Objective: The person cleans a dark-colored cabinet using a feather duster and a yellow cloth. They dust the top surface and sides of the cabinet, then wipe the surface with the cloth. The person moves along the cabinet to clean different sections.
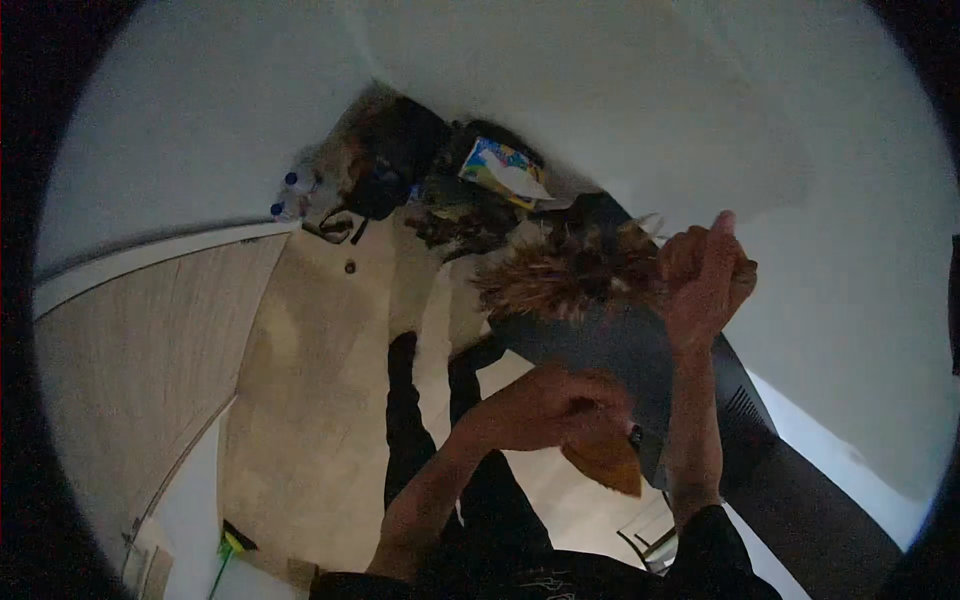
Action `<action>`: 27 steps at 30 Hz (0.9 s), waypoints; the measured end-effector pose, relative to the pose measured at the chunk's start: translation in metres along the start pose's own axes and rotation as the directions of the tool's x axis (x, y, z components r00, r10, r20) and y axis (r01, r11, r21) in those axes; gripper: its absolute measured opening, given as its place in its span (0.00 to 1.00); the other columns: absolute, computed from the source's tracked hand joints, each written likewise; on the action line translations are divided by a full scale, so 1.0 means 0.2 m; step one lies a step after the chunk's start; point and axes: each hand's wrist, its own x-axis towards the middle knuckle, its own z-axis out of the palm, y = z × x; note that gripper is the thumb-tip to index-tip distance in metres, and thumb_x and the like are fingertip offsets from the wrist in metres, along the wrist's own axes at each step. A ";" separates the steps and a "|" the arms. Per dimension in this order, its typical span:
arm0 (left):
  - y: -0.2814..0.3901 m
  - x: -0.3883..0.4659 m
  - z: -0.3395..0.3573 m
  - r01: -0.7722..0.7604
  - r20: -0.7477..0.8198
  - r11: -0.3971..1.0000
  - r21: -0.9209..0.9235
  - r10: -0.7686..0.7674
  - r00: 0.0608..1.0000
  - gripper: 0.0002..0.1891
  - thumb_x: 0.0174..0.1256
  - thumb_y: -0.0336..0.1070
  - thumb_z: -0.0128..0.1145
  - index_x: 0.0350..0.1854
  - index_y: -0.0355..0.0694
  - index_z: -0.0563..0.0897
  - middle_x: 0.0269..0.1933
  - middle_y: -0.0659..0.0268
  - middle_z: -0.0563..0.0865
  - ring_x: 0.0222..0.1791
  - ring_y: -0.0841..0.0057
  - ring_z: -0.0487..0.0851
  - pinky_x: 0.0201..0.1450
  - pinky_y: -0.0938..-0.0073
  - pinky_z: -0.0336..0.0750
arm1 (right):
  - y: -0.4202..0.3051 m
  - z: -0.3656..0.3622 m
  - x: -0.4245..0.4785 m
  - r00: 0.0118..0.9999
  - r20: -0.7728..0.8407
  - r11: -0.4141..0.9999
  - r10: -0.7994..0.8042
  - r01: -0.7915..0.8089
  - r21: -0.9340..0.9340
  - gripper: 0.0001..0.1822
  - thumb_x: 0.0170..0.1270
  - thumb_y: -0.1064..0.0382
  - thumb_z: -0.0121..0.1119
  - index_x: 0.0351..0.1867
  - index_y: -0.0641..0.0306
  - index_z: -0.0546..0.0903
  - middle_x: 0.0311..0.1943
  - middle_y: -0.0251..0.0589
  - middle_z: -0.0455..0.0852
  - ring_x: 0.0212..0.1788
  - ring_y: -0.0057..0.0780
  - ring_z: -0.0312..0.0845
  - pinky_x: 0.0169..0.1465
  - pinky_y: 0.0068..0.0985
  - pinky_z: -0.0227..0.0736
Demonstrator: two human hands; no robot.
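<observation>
My left hand point(559, 409) is at the lower middle, fingers curled around an orange-brown piece point(609, 463) with a jagged edge that hangs beneath them. Its material cannot be told in the dim light. Higher up and to the right, my right hand point(705, 281) has its fingers curled in and its thumb raised. Against its left side lies a bushy bunch of brown feather-like strands point(555, 281), with a few pale tips. Whether the right hand grips this bunch is hidden by the fingers. Below the bunch is a dark flat surface point(600, 337).
A colourful tissue pack point(499, 169) with a tissue sticking out stands beyond the strands. Left of it are a dark bag point(405, 150) and clear bottles with blue caps point(291, 180). A green-handled brush point(236, 541) is at lower left. A dark cabinet point(817, 495) runs along the right.
</observation>
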 end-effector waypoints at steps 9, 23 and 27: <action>0.59 0.40 0.26 -0.648 -0.139 0.533 -0.544 0.704 0.696 0.11 0.79 0.38 0.61 0.55 0.40 0.89 0.52 0.61 0.91 0.53 0.65 0.89 0.56 0.62 0.83 | -0.03 0.06 -0.08 0.991 -0.115 0.997 0.064 -0.060 0.041 0.26 0.90 0.59 0.49 0.22 0.52 0.67 0.16 0.27 0.61 0.19 0.18 0.49 0.23 0.29 0.49; 0.70 0.36 0.52 -0.641 -0.221 0.313 -0.700 0.759 0.613 0.11 0.79 0.39 0.62 0.54 0.39 0.88 0.50 0.61 0.90 0.48 0.67 0.89 0.52 0.63 0.82 | -0.03 -0.13 -0.37 0.953 0.212 0.814 -0.219 0.298 -0.499 0.24 0.86 0.51 0.55 0.27 0.60 0.77 0.23 0.33 0.79 0.23 0.22 0.71 0.27 0.29 0.67; 0.69 0.36 0.55 -0.636 -0.228 0.292 -0.714 0.761 0.607 0.11 0.79 0.40 0.62 0.53 0.39 0.88 0.49 0.61 0.90 0.47 0.67 0.89 0.51 0.63 0.82 | -0.04 -0.04 -0.32 0.968 0.220 0.931 -0.119 0.186 -0.316 0.26 0.87 0.54 0.54 0.24 0.58 0.67 0.18 0.29 0.67 0.22 0.21 0.57 0.26 0.27 0.55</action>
